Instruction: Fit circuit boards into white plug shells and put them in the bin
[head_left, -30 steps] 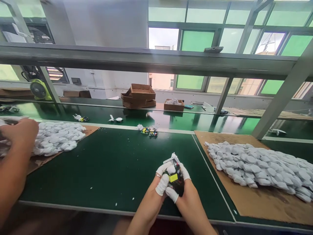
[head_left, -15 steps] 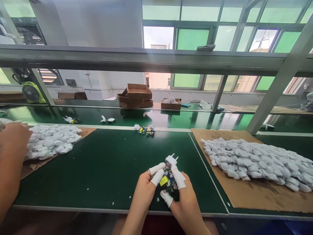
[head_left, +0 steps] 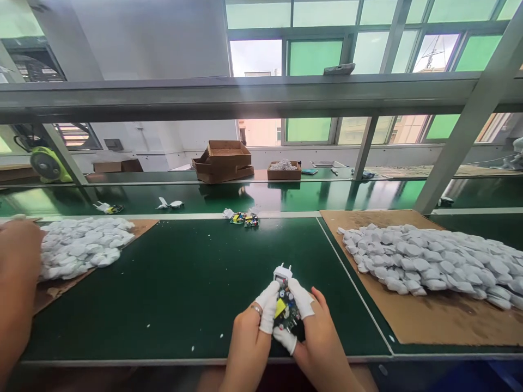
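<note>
Between my two hands is a small circuit board (head_left: 289, 311) with a yellow block on it. A white plug head (head_left: 283, 272) with two metal pins sits at its far end. My left hand (head_left: 255, 321) pinches the left side of the board and plug, in white finger covers and with a ring showing. My right hand (head_left: 312, 321), also in white finger covers, grips the right side, with one covered finger at the near end. Fingers hide the board's edges. The pair is held just above the green work surface (head_left: 171, 294), near its front edge.
White plastic shells are heaped on cardboard (head_left: 429, 326) at right and at far left, where another person's arm (head_left: 18, 272) reaches in. Several circuit boards (head_left: 245, 219) lie ahead. Brown boxes (head_left: 229, 158) stand behind the belt (head_left: 294, 198), which carries loose white parts (head_left: 169, 203).
The plug head has turned more upright, its pins pointing away from me, and my left fingers have closed in on its base. Parts on the belt have shifted left.
</note>
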{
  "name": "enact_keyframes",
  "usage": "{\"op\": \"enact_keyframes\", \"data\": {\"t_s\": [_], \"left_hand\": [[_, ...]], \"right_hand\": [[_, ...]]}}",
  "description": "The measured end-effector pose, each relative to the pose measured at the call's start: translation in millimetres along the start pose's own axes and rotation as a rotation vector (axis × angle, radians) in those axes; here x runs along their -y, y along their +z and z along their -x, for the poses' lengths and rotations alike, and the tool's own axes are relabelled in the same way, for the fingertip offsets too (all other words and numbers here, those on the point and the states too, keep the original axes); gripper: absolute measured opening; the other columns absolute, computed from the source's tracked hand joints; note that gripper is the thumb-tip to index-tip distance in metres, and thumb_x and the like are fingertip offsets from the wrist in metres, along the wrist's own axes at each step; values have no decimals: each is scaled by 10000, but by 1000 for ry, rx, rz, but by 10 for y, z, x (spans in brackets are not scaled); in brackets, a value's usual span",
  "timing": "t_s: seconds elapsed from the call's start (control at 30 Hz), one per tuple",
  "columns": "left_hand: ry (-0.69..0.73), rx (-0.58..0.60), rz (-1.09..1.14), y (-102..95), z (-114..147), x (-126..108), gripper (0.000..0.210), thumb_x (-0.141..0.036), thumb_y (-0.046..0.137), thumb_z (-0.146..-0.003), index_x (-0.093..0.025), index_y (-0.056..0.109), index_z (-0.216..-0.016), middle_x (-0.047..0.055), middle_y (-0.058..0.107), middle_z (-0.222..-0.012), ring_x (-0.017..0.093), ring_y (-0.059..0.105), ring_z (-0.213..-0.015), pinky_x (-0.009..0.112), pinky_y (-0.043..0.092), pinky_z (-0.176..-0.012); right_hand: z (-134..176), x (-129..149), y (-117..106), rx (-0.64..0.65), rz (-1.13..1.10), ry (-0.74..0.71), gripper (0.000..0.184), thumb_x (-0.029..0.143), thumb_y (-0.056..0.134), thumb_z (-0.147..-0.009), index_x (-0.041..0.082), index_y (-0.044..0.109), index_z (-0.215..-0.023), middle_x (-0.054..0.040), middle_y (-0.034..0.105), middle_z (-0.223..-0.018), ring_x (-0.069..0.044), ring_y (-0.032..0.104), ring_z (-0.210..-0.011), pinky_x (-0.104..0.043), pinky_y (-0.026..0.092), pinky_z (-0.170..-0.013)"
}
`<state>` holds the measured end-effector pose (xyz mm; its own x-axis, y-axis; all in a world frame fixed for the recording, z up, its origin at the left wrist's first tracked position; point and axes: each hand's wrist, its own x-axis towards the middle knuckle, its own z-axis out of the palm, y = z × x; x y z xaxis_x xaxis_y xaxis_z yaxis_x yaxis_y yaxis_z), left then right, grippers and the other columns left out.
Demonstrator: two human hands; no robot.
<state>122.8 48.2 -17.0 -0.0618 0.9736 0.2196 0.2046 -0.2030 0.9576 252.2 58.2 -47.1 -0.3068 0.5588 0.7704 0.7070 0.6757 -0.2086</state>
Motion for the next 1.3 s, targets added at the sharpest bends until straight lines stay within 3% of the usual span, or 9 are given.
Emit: {"op": "enact_keyframes", "data": {"t_s": [0.2,0.4,0.57,0.77,0.87,0.93,1.03,1.2,1.3], "left_hand": [[-208,135,351,-60,-163,6,270,-290,654,-563,-157,667,-797,68,655,-858,228,576,-837,287,449,-766],[-115,-115,75,1,-8,58,310,-373,535,-662,-204,635,-901,59,629,-941,243,546,-908,351,398,-841],[-124,139,337,-94,-19,42,361,-428,554,-647,-201,629,-917,54,611,-990,216,518,-964,293,358,-895],[-112,-46,201,2,47,31,358,-422,525,-670,-187,631,-919,60,613,-982,223,498,-981,288,362,-883],[-36,184,163,-86,-3,-25,308,-354,467,-725,-180,627,-922,49,615,-969,218,500,-952,295,356,-866],[30,398,58,-212,-66,-82,279,-277,471,-726,-181,614,-946,22,623,-944,206,522,-878,272,385,-800],[46,531,-174,-386,-142,-204,293,-167,513,-665,-197,614,-938,-24,643,-856,181,546,-779,210,408,-692],[125,465,-895,-428,-138,-449,284,-23,390,-584,-114,640,-683,91,643,-633,249,587,-574,257,399,-481],[186,420,-1158,-353,-93,-470,384,29,307,-547,-76,632,-720,180,634,-631,338,591,-587,355,409,-491]], "right_hand": [[11,-8,7,18,-24,-37,599,205,416,-751,131,108,-1259,-171,535,-1011,-278,505,-936,-529,337,-810],[10,-9,-3,50,-50,-51,616,242,472,-738,144,152,-1256,-148,549,-996,-276,516,-919,-526,347,-817],[0,1,-48,70,-132,2,579,299,442,-759,192,151,-1248,-119,528,-1054,-276,498,-961,-500,367,-829],[47,-59,12,74,-241,63,575,304,455,-755,223,175,-1251,-110,487,-1115,-291,435,-1039,-511,280,-895],[49,-99,-7,168,-419,211,550,309,461,-745,217,244,-1241,-108,440,-1174,-287,392,-1080,-491,290,-894],[28,-110,-51,254,-553,329,557,331,486,-722,187,296,-1225,-121,415,-1199,-283,361,-1106,-461,299,-898],[-47,-77,-125,374,-641,349,585,344,506,-694,162,320,-1219,-133,405,-1209,-275,364,-1102,-456,263,-919],[-218,46,-183,547,-442,235,578,364,499,-691,141,357,-1205,-169,423,-1186,-316,392,-1061,-535,169,-922],[-279,64,-206,617,-326,174,584,331,507,-696,171,320,-1226,-148,435,-1179,-287,403,-1058,-533,120,-940]]}}
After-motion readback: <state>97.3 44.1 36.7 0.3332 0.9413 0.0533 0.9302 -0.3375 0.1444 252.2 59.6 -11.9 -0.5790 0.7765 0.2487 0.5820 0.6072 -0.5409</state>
